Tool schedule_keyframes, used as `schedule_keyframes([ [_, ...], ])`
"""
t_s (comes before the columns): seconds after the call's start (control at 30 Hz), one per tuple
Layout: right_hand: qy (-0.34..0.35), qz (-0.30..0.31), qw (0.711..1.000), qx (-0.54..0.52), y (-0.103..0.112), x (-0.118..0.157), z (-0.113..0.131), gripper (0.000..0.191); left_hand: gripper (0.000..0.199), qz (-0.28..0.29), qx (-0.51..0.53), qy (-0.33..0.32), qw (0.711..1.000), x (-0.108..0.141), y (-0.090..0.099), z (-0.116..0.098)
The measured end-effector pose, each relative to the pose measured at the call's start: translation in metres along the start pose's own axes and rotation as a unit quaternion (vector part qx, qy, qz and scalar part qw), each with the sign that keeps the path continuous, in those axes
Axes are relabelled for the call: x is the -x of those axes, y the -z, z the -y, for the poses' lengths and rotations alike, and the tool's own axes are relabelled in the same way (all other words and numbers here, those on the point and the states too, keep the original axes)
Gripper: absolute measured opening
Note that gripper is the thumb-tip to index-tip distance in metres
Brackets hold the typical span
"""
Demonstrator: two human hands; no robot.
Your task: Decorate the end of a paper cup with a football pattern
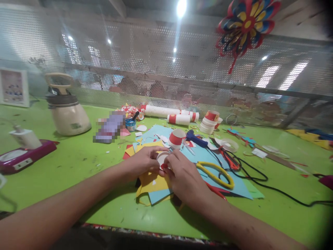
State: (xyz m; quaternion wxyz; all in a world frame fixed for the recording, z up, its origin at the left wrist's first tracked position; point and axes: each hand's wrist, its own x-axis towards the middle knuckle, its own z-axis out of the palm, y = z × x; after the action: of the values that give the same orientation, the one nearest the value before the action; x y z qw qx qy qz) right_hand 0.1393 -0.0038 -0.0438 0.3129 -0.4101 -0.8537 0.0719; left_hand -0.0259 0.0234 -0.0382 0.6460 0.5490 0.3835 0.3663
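Near the middle of the table, a small paper cup [162, 158] with a white inside and a bit of red is held between both hands. My left hand [144, 160] grips its left side, fingers over the rim. The fingers of my right hand [182, 172] are closed on its right side, hiding much of it. Beneath the hands lie yellow paper [152, 185] and light blue paper [161, 196]. Just behind stands a red-and-white paper cup [177, 138]. Yellow-handled scissors [217, 173] lie right of my right hand, and a blue glue gun [197, 139] lies beyond.
Stacked paper cups [161, 111] lie along the back; more cups [208, 123] stand to their right. A black cord [281, 194] crosses the right side. At left are a cream kettle-like pot [67, 118] and a purple power strip [28, 158]. A pinwheel-like flower [247, 26] hangs above.
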Motion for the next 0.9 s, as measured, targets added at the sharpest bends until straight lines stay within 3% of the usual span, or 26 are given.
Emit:
schedule_keyframes([
  [0.13, -0.107, -0.007, 0.974, -0.198, 0.005, -0.006, -0.001, 0.01, 0.062, -0.009, -0.023, -0.001, 1.0, 0.001, 0.001, -0.001],
  [0.37, -0.221, 0.013, 0.903, -0.367, 0.025, -0.021, -0.011, 0.015, 0.046, -0.083, -0.165, -0.051, 0.982, -0.001, 0.006, -0.006],
  [0.53, -0.245, 0.021, 0.867, -0.433, 0.029, -0.021, -0.009, 0.016, 0.035, -0.133, -0.259, -0.08, 0.953, -0.001, 0.01, -0.007],
  [0.77, -0.239, 0.01, 0.855, -0.46, 0.029, -0.02, -0.006, 0.015, 0.036, -0.199, -0.316, -0.185, 0.909, 0.004, 0.008, -0.014],
  [0.83, -0.229, 0.004, 0.86, -0.456, 0.029, -0.02, -0.007, 0.018, 0.029, -0.18, -0.305, -0.201, 0.914, 0.008, 0.005, -0.019],
  [0.9, -0.206, 0.008, 0.868, -0.452, 0.029, -0.02, -0.007, 0.023, 0.023, -0.124, -0.281, -0.186, 0.933, 0.011, 0.001, -0.022],
])
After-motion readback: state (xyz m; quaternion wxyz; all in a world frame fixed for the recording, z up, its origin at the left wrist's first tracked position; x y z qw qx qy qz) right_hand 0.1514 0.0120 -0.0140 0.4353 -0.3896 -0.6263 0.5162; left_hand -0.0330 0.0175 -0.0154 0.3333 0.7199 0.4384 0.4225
